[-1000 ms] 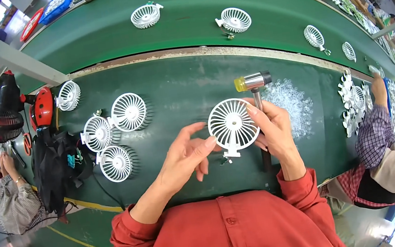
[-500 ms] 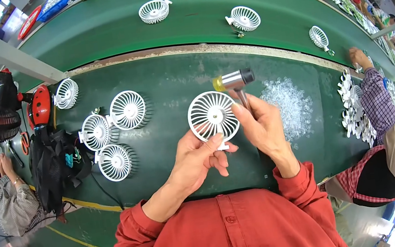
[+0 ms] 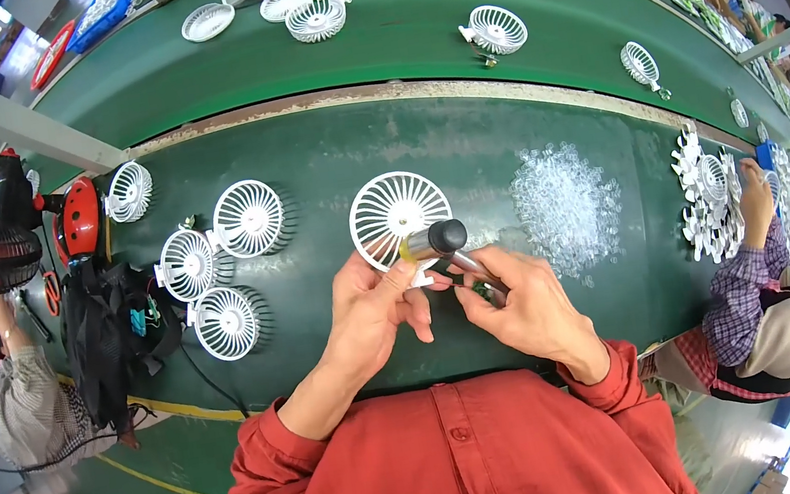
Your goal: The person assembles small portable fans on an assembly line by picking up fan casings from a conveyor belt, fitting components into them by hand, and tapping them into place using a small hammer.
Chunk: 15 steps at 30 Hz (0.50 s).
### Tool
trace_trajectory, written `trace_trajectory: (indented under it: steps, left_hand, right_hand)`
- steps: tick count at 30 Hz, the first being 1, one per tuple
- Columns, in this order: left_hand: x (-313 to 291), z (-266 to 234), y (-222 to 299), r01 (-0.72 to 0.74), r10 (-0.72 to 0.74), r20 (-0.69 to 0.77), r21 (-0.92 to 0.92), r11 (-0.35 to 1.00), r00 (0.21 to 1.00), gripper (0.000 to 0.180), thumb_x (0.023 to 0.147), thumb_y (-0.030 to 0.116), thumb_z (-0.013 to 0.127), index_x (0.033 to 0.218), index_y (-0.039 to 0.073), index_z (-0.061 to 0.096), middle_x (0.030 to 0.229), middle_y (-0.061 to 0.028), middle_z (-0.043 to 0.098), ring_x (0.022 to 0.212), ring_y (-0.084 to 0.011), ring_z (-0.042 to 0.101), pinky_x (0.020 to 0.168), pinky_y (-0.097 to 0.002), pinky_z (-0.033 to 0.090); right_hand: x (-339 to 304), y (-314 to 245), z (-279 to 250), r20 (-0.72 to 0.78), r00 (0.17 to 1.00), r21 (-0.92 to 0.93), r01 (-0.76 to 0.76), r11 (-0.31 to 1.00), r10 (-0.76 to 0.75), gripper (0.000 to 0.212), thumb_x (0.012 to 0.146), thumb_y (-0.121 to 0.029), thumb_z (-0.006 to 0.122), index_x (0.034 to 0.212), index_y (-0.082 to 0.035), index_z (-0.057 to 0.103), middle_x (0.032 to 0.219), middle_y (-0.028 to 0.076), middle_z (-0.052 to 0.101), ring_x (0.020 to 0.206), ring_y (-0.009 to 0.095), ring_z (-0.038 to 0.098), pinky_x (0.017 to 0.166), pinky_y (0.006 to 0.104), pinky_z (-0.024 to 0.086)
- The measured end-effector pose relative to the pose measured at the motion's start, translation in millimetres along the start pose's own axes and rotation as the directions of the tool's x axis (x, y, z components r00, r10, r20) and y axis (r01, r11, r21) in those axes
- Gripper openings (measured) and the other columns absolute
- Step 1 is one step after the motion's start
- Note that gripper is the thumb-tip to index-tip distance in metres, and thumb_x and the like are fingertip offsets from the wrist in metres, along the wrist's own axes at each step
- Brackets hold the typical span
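One round white slatted plastic housing (image 3: 402, 218), left of heaped small clear plastic pieces (image 3: 566, 208)

The left hand (image 3: 361, 314) pinches the housing's lower edge; the right hand (image 3: 533, 313), nearer the pieces, grips a yellow-and-black-ended metal-headed hammer (image 3: 434, 241), its head overlapping the housing.

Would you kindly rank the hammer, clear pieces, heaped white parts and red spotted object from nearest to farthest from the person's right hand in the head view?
1. Hammer: in the right hand itself.
2. Clear pieces: spread beyond it, slightly right.
3. Heaped white parts: farther out, right.
4. Red spotted object: far over, left.
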<state>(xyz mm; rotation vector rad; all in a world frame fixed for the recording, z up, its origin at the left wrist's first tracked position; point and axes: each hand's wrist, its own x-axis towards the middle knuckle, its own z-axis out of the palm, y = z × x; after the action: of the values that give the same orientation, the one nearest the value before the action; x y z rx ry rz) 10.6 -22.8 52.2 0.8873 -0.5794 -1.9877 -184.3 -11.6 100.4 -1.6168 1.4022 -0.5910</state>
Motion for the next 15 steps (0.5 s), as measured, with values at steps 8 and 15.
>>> trace_trajectory:
  steps: [8, 15]
  left_hand:
    - [-1, 1, 4, 0.027, -0.026, -0.019, 0.079, 0.997, 0.999, 0.029, 0.099, 0.017, 0.053, 0.119, -0.005, 0.054, 0.093, -0.0191, 0.067, 0.051, -0.0154, 0.058, 0.04, -0.0286, 0.051]
    - [-7, 0, -2, 0.275, -0.287, -0.127, -0.101, 0.956, 0.95, 0.039, 0.097, 0.037, 0.059, 0.095, -0.002, 0.062, 0.071, -0.0078, 0.063, 0.051, -0.0159, 0.059, 0.041, -0.0281, 0.048]
  right_hand:
    - [-2, 4, -5, -0.106, 0.976, -0.092, 0.183, 0.979, -0.193, 0.025, 0.084, -0.012, 0.074, 0.104, 0.0, 0.066, 0.082, 0.013, 0.067, 0.061, 0.022, 0.06, 0.055, 0.0328, 0.047]
    - [-9, -1, 19, 0.101, 0.943, -0.38, 0.331, 0.864, -0.317, 0.033, 0.082, -0.002, 0.063, 0.115, -0.005, 0.061, 0.109, 0.01, 0.061, 0.073, 0.03, 0.066, 0.055, 0.0371, 0.055]
